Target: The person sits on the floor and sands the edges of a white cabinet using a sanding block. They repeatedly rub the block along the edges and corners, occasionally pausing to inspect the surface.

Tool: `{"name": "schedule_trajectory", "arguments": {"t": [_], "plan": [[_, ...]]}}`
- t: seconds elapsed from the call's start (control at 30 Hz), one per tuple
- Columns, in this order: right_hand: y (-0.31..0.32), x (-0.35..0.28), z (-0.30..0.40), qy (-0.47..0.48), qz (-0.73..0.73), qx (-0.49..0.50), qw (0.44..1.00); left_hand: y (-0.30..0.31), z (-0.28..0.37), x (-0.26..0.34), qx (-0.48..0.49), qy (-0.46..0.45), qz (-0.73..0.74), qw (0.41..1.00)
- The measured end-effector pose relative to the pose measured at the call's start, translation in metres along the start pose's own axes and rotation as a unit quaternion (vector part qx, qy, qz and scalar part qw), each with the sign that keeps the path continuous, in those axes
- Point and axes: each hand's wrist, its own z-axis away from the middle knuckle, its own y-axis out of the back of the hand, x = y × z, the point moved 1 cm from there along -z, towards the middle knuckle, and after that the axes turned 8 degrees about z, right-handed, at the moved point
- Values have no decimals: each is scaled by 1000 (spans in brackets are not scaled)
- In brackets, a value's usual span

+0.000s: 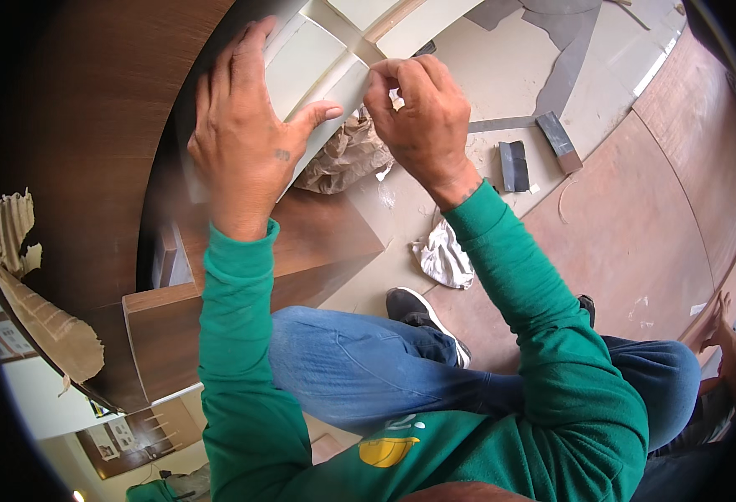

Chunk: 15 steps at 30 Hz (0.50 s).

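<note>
A pale panelled piece with raised strips (308,53) lies before me at the top of the view. My left hand (248,125) rests spread on its left part, thumb apart from the fingers, holding nothing that shows. At the right edge of the piece is my right hand (421,106), its thumb and index finger pinched together; whether something small is between them cannot be seen. Crumpled brown paper (346,157) lies below the piece, between my hands. A brown wood-look box or board (317,232) stands under my left wrist.
Dark sanding blocks or folded abrasive sheets (514,166) (556,141) and a white crumpled cloth (446,254) lie on the floor. Torn grey sheet (559,88) lies farther off. A large brown panel (91,125) stands at left, with torn cardboard (48,320). Another person's hand (728,345) shows at right.
</note>
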Motion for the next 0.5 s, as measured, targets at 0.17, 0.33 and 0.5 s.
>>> {"name": "schedule_trajectory", "arguments": {"t": [0.17, 0.33, 0.5], "plan": [[1, 6, -11, 53, 19, -5, 998, -1, 0, 0, 2, -1, 2, 1000], [-7, 12, -13, 91, 28, 16, 995, 0, -2, 2, -4, 0, 4, 1000], [-9, 15, -7, 75, -1, 16, 997, 0, -2, 2, -9, 1, 0, 1000]]}}
